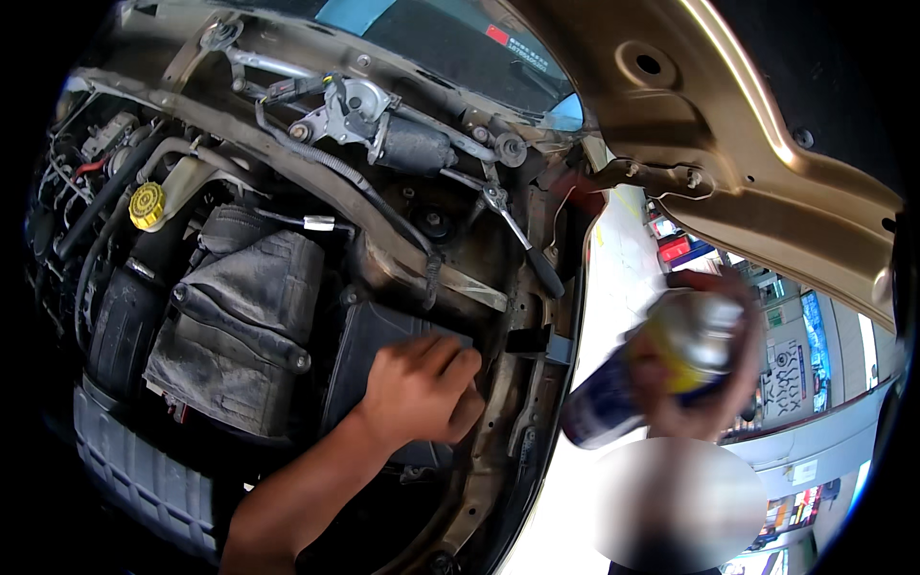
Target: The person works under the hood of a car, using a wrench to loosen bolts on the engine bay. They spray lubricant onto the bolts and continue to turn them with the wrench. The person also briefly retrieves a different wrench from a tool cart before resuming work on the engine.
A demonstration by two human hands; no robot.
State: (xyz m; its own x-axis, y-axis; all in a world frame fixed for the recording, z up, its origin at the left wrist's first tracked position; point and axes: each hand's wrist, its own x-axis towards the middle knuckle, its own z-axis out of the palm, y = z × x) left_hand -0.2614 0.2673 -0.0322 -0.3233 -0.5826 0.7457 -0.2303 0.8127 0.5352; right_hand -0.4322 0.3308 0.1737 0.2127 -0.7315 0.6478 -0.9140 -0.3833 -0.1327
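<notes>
My left hand (pixel 422 388) is closed, its fingers curled under, over the black plastic box cover (pixel 379 340) in the engine bay. Whatever it may hold is hidden. Out to the right, beside the fender, my right hand (pixel 733 355) grips a dark blue and yellow spray can (pixel 604 402) with a silvery end. That hand and the can are smeared by motion, and the can is tilted. Above my left hand a ratchet wrench (pixel 522 244) with a black handle sits with its head at the wiper linkage. The wiper motor (pixel 417 144) lies next to it.
The raised gold hood (pixel 661 105) overhangs the right side. A cloth-wrapped battery (pixel 240 326) and a yellow reservoir cap (pixel 147 205) are at the left. The white fender (pixel 565 508) borders the bay; workshop shelves show beyond it.
</notes>
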